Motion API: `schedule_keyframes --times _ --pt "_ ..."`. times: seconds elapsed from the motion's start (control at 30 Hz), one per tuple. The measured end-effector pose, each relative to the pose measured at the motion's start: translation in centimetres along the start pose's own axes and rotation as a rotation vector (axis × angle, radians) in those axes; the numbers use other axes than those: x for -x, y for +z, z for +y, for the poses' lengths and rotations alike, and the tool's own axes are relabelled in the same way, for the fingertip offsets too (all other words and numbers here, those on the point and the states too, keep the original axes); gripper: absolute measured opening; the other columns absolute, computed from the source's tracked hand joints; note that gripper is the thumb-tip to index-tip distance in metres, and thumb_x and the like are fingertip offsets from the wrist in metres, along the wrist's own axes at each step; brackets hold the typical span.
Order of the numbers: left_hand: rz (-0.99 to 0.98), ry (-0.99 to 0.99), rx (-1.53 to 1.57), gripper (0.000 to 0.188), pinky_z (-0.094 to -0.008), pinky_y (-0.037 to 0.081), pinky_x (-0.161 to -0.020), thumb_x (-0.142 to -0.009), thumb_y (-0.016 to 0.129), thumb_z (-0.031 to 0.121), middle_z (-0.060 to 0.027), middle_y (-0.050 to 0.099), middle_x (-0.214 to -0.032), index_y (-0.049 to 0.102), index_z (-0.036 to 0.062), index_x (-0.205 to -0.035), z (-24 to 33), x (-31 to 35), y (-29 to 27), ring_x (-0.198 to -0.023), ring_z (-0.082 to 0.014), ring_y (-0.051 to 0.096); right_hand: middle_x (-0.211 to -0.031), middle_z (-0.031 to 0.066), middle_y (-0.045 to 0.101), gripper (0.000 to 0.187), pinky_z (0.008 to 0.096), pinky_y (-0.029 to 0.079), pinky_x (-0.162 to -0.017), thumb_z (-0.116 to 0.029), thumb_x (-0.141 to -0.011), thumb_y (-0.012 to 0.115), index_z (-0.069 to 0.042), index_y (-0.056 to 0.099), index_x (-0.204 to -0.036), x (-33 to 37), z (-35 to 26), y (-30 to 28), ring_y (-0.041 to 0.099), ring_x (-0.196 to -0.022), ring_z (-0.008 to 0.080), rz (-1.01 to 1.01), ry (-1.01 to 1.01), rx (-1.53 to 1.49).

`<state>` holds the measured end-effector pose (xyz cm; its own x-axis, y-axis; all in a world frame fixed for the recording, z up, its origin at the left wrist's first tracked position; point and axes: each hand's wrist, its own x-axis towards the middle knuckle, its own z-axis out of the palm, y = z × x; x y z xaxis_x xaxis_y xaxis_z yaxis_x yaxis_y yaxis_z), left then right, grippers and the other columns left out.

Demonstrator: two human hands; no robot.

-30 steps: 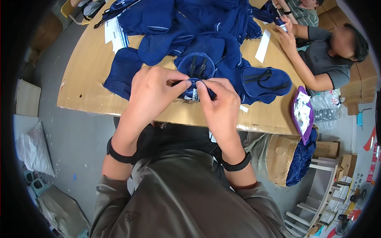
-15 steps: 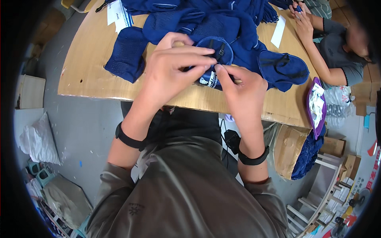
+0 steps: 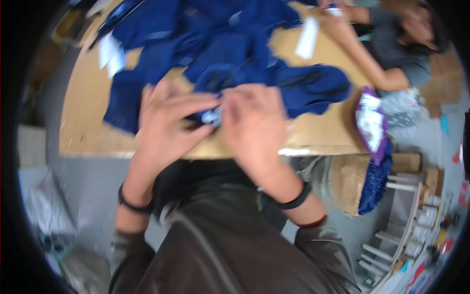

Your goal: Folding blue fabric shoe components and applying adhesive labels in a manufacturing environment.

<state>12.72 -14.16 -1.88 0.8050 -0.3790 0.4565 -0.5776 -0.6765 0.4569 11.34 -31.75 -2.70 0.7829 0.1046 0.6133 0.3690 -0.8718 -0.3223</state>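
A navy blue fabric piece (image 3: 219, 78) with a round, rimmed opening and a white print lies in front of me near the table's front edge. My left hand (image 3: 174, 110) holds its left side between thumb and fingers. Against its right side, my right hand (image 3: 254, 122) has its fingers curled in, gripping the edge close to the left fingertips. Motion blur hides the exact finger contact. To the right lies a similar blue piece (image 3: 313, 85) with black straps, and to the left another folded blue piece (image 3: 121, 105).
More blue fabric pieces (image 3: 210, 19) are heaped across the wooden table (image 3: 83, 127). White paper slips (image 3: 111, 54) lie at left, and a white strip (image 3: 307, 38) at right. A purple basket (image 3: 384, 147) holds white labels. A co-worker's arm (image 3: 364, 56) is at the far right.
The view has shifted and blurred, so the table sits further left and lower. My right hand has turned and its fingers have curled inward over the blue piece; my left hand stays on it.
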Motion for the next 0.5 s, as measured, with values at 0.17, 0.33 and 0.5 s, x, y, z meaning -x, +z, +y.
schedule_keyframes --times 0.17,0.33,0.5 --pt "-0.001 -0.057 0.062 0.039 -0.0372 0.043 -0.071 -0.053 0.08 0.011 -0.0038 0.069 -0.079 0.074 0.0118 -0.092 0.9 -0.5 0.0 -0.078 -0.0255 0.052 -0.109 0.0184 0.062 0.052 0.0395 0.053 -0.086 -0.004 -0.074 0.06 0.007 0.054 -0.125 0.3 -0.2 -1.5 0.061 -0.103 0.0322 -0.302 -0.253 -0.112" --pt "-0.007 -0.059 0.044 0.041 -0.0373 0.044 -0.078 -0.055 0.084 0.015 -0.004 0.069 -0.08 0.067 0.0095 -0.092 1.9 0.2 -0.5 -0.08 -0.0238 0.061 -0.1 0.0207 0.06 0.06 0.0343 0.054 -0.079 -0.009 -0.073 0.063 0.015 0.048 -0.126 0.6 -1.4 -3.2 0.061 -0.096 0.0311 -0.483 -0.33 0.081" --pt "-0.043 -0.139 0.096 0.061 -0.0383 0.048 -0.084 -0.058 0.087 0.025 -0.0049 0.071 -0.091 0.05 0.0085 -0.103 0.5 0.7 1.0 -0.084 -0.0258 0.069 -0.087 0.012 0.059 0.039 0.0345 0.054 -0.067 -0.009 -0.068 0.069 0.0 0.059 -0.104 -0.9 0.0 -2.6 0.065 -0.08 0.027 -0.542 -0.376 0.06"
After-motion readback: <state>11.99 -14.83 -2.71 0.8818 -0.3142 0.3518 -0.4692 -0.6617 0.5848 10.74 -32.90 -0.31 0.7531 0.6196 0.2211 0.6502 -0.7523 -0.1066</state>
